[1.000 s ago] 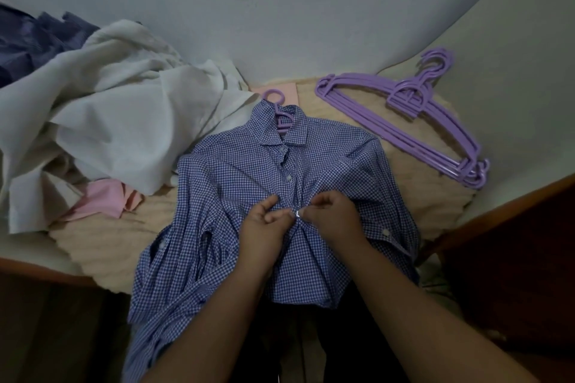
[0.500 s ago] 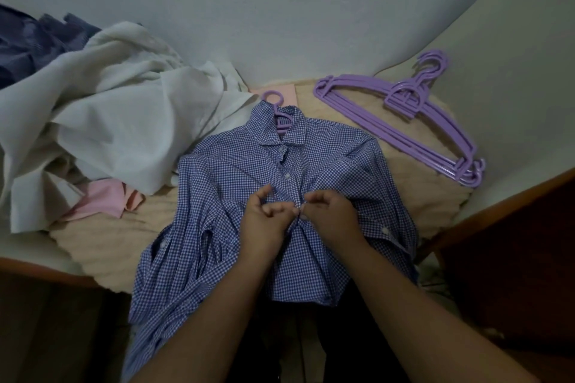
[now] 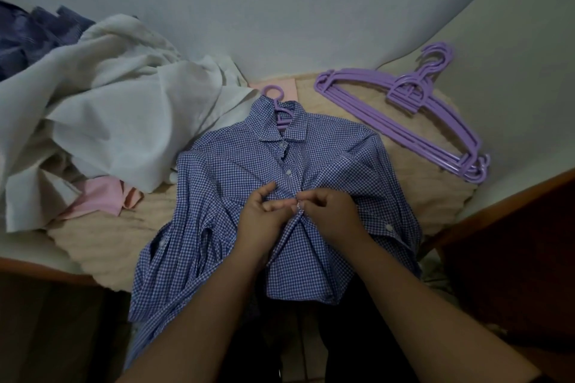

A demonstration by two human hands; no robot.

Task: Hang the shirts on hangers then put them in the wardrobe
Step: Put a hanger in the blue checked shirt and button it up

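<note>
A blue checked shirt (image 3: 236,171) lies flat on the beige cloth, collar away from me. A purple hanger (image 3: 278,102) sits inside it, with only its hook and neck showing at the collar. My left hand (image 3: 259,218) and my right hand (image 3: 329,211) meet at the shirt's front opening, about halfway down. Both pinch the fabric edges around a small button. The two upper buttons look fastened. The shirt's lower part hangs over the table's front edge.
Several spare purple hangers (image 3: 435,121) lie stacked at the right, near the wall. A heap of white (image 3: 118,109), pink (image 3: 99,199) and dark blue (image 3: 28,40) clothes fills the left side. The beige cloth (image 3: 413,186) covers a wooden-edged table (image 3: 497,205).
Both hands have stayed at the same button, shifting only slightly upward as the fingers work the fabric. The shirt and hangers have not moved.
</note>
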